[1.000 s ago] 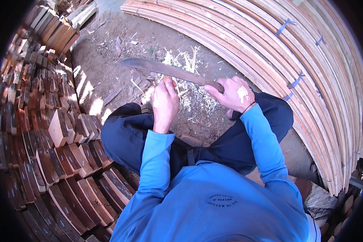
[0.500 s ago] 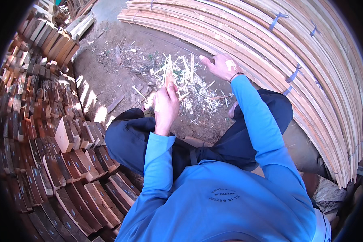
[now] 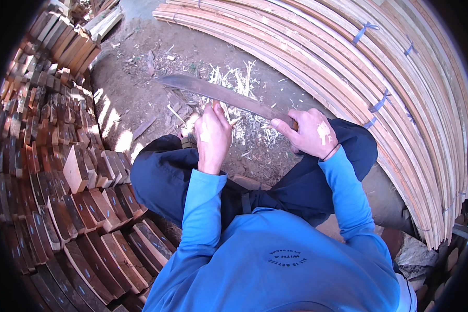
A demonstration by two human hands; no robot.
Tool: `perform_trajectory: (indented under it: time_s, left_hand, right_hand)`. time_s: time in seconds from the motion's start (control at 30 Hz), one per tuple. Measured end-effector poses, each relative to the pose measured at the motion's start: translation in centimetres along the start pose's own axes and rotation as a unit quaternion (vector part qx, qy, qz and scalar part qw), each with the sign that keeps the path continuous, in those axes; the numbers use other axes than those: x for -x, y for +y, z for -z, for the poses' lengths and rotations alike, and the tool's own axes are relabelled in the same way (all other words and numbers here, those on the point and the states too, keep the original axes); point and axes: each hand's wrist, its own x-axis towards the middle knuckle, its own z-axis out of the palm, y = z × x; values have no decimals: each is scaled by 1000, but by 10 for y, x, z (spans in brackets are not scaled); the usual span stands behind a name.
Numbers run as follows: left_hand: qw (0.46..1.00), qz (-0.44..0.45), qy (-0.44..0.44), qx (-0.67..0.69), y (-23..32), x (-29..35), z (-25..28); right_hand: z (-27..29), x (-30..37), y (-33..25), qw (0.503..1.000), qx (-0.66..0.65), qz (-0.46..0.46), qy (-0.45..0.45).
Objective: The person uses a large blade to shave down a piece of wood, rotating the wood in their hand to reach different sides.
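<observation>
So the person is sitting on the dirt ground (image 3: 135, 88), knees apart, in dark trousers and a blue long-sleeved top. The right hand (image 3: 309, 132) has its fingers wrapped tight around the handle of a long machete (image 3: 218, 93), and you basically can't see the handle at all, it's buried in the fist. The blade runs up and to the left, across the space in front of the knees, tip pointing toward the brick side.

The left hand (image 3: 212, 132) is closed around a thin stick (image 3: 215, 105), held upright right under the blade. Only a little bit of the stick pokes out above the fingers, so I can't tell how long it is or whether the blade edge is actually touching it or just sitting over it.

Past the hands there's a pile of pale wood shavings (image 3: 239, 83) scattered on the ground, touching nothing else really, just a messy heap between the knees and the slats.

On the person's left, stacked reddish bricks (image 3: 62, 171) in rows, cut off by the dark rim of the view. On the right, a big bundle of long pale wooden slats (image 3: 348, 67) curves along the edge, tied here and there with blue straps (image 3: 364, 28). The print on the top's chest is there but not worth reading. Lower right corner is too dark to make out.
</observation>
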Motion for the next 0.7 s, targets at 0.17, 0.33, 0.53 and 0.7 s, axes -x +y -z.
perform_trajectory:
  time_s: [0.17, 0.33, 0.53, 0.7]
  left_hand:
    - [998, 24, -25, -61, -1, 2, 0]
    - [993, -7, -31, -113, -1, 6, 1]
    - [993, -8, -38, -111, -5, 4, -3]
    - [996, -33, -31, -83, 0, 9, -3]
  right_hand:
    - [-6, 2, 5, 998, 52, 11, -21]
    - [-14, -14, 15, 999, 36, -13, -4]
    - [-13, -56, 12, 993, 104, -26, -42]
    - [-22, -106, 32, 993, 93, -71, 2]
